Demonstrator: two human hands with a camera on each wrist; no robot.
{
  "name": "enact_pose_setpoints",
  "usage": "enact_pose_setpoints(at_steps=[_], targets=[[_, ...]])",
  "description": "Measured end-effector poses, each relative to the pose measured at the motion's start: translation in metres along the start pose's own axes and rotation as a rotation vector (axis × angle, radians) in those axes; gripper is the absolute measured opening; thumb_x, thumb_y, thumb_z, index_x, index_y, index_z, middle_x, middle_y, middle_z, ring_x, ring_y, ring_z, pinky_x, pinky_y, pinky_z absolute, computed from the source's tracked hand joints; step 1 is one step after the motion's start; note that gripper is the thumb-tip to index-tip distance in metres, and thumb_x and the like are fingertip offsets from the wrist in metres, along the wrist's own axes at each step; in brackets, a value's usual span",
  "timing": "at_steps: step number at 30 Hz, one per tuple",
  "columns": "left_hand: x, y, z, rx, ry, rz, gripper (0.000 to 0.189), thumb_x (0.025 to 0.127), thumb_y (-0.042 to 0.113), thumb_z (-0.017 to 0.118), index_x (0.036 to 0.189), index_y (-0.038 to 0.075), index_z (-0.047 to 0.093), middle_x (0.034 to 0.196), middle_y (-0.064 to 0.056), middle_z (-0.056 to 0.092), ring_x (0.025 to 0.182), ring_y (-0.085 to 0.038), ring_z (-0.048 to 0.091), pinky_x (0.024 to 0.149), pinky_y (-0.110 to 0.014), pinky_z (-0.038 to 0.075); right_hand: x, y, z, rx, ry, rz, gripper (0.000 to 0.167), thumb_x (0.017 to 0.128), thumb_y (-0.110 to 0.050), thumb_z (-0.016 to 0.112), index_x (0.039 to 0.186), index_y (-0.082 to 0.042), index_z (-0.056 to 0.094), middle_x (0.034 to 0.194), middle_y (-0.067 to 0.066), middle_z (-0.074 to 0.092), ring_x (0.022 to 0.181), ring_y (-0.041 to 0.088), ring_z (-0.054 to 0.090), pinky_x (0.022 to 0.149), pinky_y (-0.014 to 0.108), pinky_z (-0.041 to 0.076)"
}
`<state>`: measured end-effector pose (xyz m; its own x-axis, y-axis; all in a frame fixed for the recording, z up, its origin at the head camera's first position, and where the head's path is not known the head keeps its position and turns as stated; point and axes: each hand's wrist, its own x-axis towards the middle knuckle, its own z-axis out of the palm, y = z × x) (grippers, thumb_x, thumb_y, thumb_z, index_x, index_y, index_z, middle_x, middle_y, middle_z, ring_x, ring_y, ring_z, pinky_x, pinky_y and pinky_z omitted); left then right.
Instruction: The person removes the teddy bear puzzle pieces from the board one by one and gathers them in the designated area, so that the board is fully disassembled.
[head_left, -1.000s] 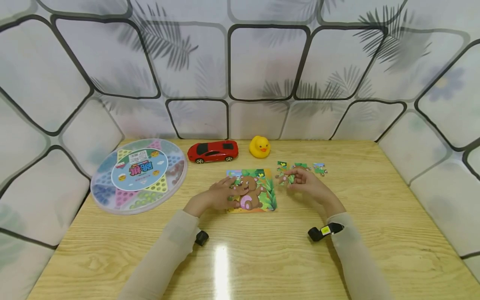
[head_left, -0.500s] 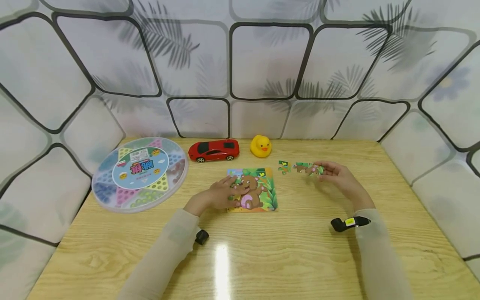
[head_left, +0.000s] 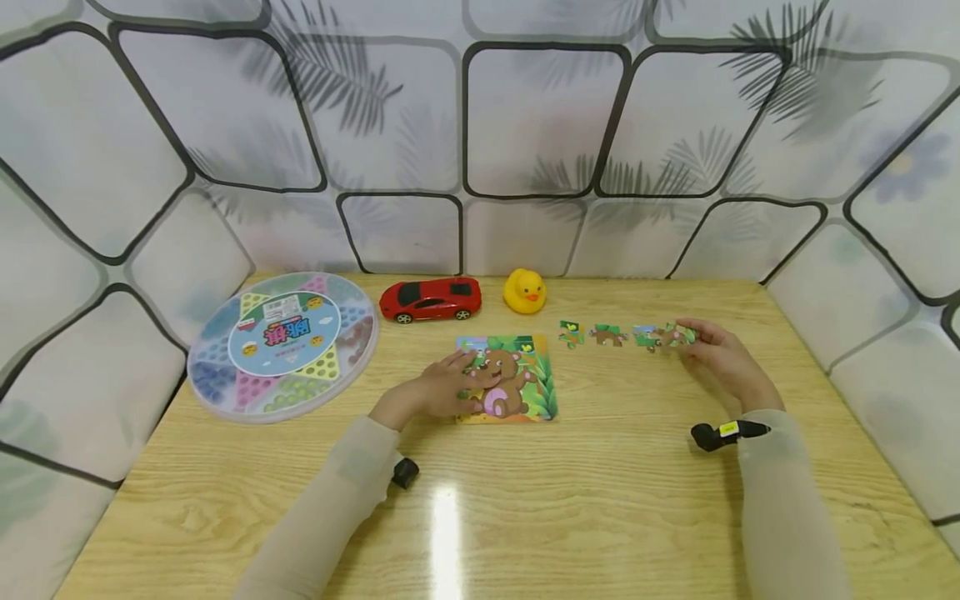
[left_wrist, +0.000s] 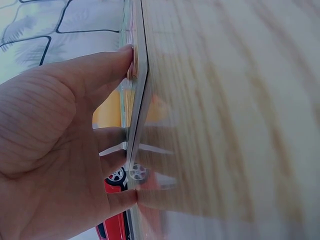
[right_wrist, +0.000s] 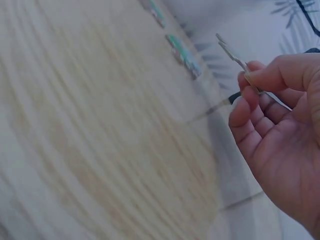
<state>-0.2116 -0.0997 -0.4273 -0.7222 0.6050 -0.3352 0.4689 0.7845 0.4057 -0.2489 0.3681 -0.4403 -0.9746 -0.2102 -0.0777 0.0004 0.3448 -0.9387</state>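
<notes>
My left hand point(head_left: 442, 387) rests on the left part of a puzzle board point(head_left: 536, 404) with a brown bear picture, its fingers spread. In the left wrist view, the thumb and fingertips point(left_wrist: 122, 135) touch the board's top near its edge. Farther right, my right hand point(head_left: 718, 350) pinches a jigsaw piece point(head_left: 679, 335) between thumb and fingers. The right wrist view shows that piece point(right_wrist: 231, 52) edge-on, raised above the table. To its left several more jigsaw pieces lie in a row: one with a yellow mark point(head_left: 572, 328), a brown and green one point(head_left: 608, 336) and a blue-green one point(head_left: 642, 335).
Behind the board stand a red toy car point(head_left: 431, 300) and a yellow rubber duck point(head_left: 525, 292). A round Chinese checkers box point(head_left: 352, 350) lies at the left of the wooden table point(head_left: 570, 517). A patterned cloth wall point(head_left: 536, 117) encloses the back and sides.
My right hand has moved right from beside the board, drawing away from the row of pieces with one jigsaw piece in its fingers. The left hand has stayed on the board.
</notes>
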Motion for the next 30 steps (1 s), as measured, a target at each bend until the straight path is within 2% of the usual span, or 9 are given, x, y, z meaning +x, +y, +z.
enact_pose_setpoints(at_steps=[4,7,11,15,17,20,26,28,30], targets=[[-0.001,0.001,-0.001,0.004,0.004,0.004,0.053,0.095,0.036,0.055,0.145,0.030,0.037,0.157,-0.016,0.008,0.143,-0.039,0.003,0.107,-0.064,0.014,0.002,0.003,-0.005,-0.052,0.043,0.068,0.050,0.100,-0.010,0.042,0.147,-0.001,0.027,0.092,-0.002,0.043,0.074,0.009,0.043,0.066,0.021,0.043],[-0.001,0.001,-0.001,0.004,0.004,0.008,0.053,0.095,0.035,0.055,0.145,0.030,0.037,0.157,-0.016,0.008,0.143,-0.039,0.003,0.108,-0.064,0.013,0.005,0.005,-0.007,-0.112,0.047,0.110,0.052,0.102,-0.014,0.038,0.149,0.001,0.021,0.103,0.001,0.043,0.078,0.010,0.043,0.066,0.021,0.042],[-0.001,0.000,-0.001,-0.003,-0.002,0.010,0.054,0.096,0.035,0.054,0.146,0.031,0.035,0.157,-0.016,0.007,0.143,-0.038,0.002,0.108,-0.063,0.012,0.011,0.004,-0.006,-0.233,0.026,0.134,0.052,0.103,-0.017,0.034,0.149,0.003,0.019,0.131,0.022,0.037,0.106,0.026,0.044,0.080,0.028,0.043],[0.001,0.000,0.001,0.006,0.001,0.014,0.054,0.096,0.036,0.054,0.146,0.031,0.035,0.157,-0.017,0.008,0.143,-0.039,0.003,0.108,-0.063,0.013,0.016,0.002,-0.005,-0.297,0.009,0.158,0.055,0.103,-0.022,0.033,0.149,0.004,0.017,0.149,0.033,0.016,0.133,0.046,0.022,0.099,0.051,0.034],[0.001,-0.001,0.001,0.006,-0.001,0.009,0.054,0.096,0.036,0.054,0.146,0.031,0.035,0.157,-0.015,0.007,0.143,-0.037,0.002,0.108,-0.063,0.013,0.016,0.000,-0.004,-0.302,0.008,0.174,0.056,0.103,-0.024,0.035,0.148,0.005,0.018,0.149,0.034,0.014,0.135,0.050,0.017,0.104,0.059,0.025],[0.000,0.000,0.001,-0.005,0.000,0.007,0.053,0.096,0.036,0.054,0.146,0.030,0.036,0.158,-0.015,0.006,0.144,-0.036,0.001,0.109,-0.062,0.011,0.016,-0.001,-0.004,-0.312,0.002,0.187,0.057,0.103,-0.025,0.035,0.148,0.006,0.018,0.149,0.034,0.014,0.135,0.051,0.015,0.105,0.062,0.021],[-0.003,0.002,-0.001,-0.014,0.007,0.025,0.053,0.096,0.036,0.054,0.146,0.030,0.036,0.157,-0.018,0.009,0.143,-0.038,0.002,0.109,-0.062,0.011,0.017,0.002,-0.006,-0.325,0.009,0.193,0.057,0.103,-0.024,0.034,0.148,0.007,0.016,0.145,0.037,0.020,0.126,0.047,0.028,0.092,0.051,0.036],[-0.004,0.002,-0.001,-0.010,0.007,0.021,0.053,0.096,0.035,0.054,0.146,0.030,0.036,0.157,-0.018,0.009,0.143,-0.039,0.002,0.109,-0.062,0.012,0.018,0.002,-0.006,-0.316,0.018,0.190,0.058,0.102,-0.023,0.034,0.148,0.006,0.013,0.144,0.038,0.017,0.126,0.049,0.026,0.090,0.051,0.036],[-0.003,0.002,-0.001,-0.015,0.001,0.006,0.053,0.096,0.035,0.054,0.146,0.030,0.036,0.157,-0.016,0.007,0.143,-0.037,0.000,0.109,-0.061,0.011,0.018,0.001,-0.007,-0.302,0.025,0.180,0.060,0.102,-0.022,0.036,0.149,0.006,0.011,0.144,0.040,0.012,0.130,0.053,0.020,0.095,0.056,0.034]])
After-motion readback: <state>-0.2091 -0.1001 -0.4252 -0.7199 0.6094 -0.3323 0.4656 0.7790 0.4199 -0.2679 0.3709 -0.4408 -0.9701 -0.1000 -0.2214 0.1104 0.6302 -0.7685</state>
